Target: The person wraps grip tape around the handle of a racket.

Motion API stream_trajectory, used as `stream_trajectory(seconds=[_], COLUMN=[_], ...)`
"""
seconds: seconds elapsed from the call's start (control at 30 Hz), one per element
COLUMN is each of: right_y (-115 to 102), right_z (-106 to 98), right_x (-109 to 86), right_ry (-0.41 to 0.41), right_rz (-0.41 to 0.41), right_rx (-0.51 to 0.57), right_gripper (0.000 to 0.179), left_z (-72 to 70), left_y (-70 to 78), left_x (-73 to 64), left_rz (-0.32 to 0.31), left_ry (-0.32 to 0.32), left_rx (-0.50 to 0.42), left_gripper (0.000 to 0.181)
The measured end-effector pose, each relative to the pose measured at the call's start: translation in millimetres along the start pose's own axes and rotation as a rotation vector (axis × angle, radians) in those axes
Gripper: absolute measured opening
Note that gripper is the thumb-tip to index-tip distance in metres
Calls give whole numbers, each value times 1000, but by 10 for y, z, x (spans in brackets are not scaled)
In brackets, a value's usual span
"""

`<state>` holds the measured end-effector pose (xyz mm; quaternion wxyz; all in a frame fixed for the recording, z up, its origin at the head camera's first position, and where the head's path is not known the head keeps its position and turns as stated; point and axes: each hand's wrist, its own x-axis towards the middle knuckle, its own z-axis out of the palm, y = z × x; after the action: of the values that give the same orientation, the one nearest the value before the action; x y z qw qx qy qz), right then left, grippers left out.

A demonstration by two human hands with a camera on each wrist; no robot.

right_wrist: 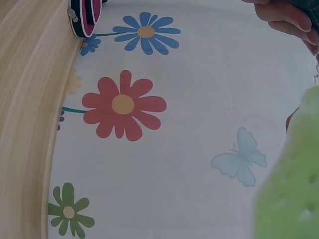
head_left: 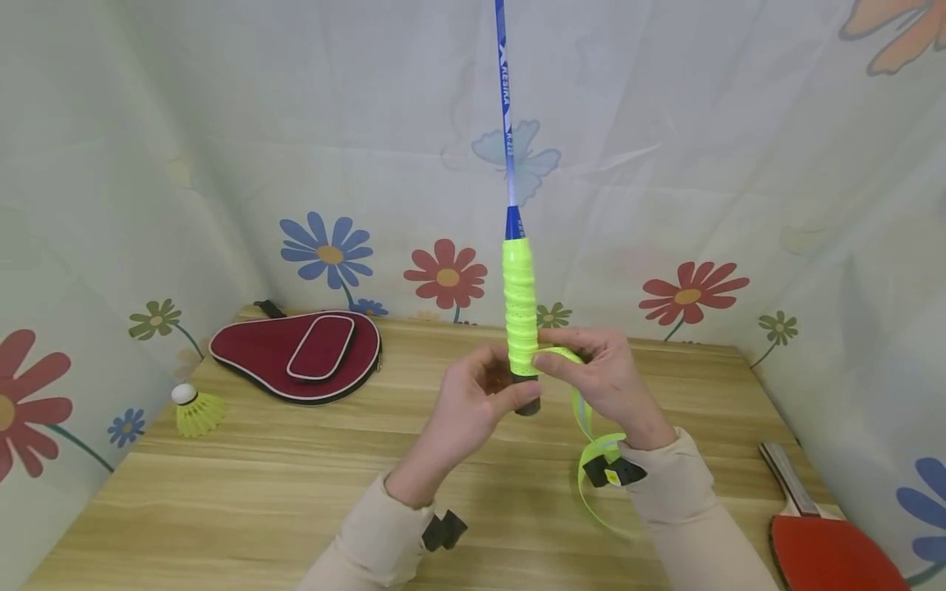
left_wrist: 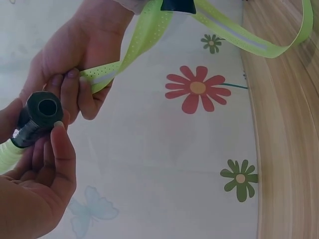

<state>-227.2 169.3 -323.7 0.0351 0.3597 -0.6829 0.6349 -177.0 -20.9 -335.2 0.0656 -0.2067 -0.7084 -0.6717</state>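
Observation:
A badminton racket with a blue shaft (head_left: pixel 507 107) stands nearly upright in the head view, its head out of frame. Perforated neon-yellow grip tape (head_left: pixel 521 304) covers most of its handle in ridged turns. My left hand (head_left: pixel 469 402) holds the bare black butt (left_wrist: pixel 35 124) from below. Beside the handle's lower end, my right hand (head_left: pixel 609 377) pinches the unwound tape between thumb and curled fingers. The loose tape length (left_wrist: pixel 144 35) hangs from that hand past the wrist and curls over the table. In the right wrist view, blurred tape (right_wrist: pixel 289 199) fills the lower right corner.
A dark red paddle case (head_left: pixel 259 349) lies at the back left of the wooden table (head_left: pixel 310 468). Near the left edge is a yellow shuttlecock (head_left: pixel 198 413). A red table tennis paddle (head_left: pixel 828 554) rests at the front right. Flower-printed cloth (head_left: pixel 384 164) surrounds the table's back and sides.

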Motion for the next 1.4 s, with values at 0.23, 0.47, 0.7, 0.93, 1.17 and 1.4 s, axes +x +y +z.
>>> stream_trajectory(seconds=[0.23, 0.47, 0.7, 0.93, 1.17, 1.4], right_y=[14, 64, 100, 112, 119, 114], right_z=[-9, -11, -8, -11, -28, -35], right_x=[10, 23, 36, 39, 34, 18], right_ry=[20, 23, 9, -5, -32, -29], right_rz=[-31, -13, -19, -23, -39, -5], right_rx=[33, -16, -9, -16, -2, -15], right_gripper=[21, 21, 23, 24, 21, 21], left_z=[-2, 2, -3, -11, -1, 12], left_y=[15, -16, -24, -23, -11, -16], left_x=[-9, -12, -10, -17, -21, -9], left_rz=[-32, 32, 48, 36, 49, 65], left_ry=[-33, -62, -67, -63, -76, -76], left_rx=[-53, -28, -13, -9, -36, -38], left_gripper=[30, 25, 24, 26, 28, 48])
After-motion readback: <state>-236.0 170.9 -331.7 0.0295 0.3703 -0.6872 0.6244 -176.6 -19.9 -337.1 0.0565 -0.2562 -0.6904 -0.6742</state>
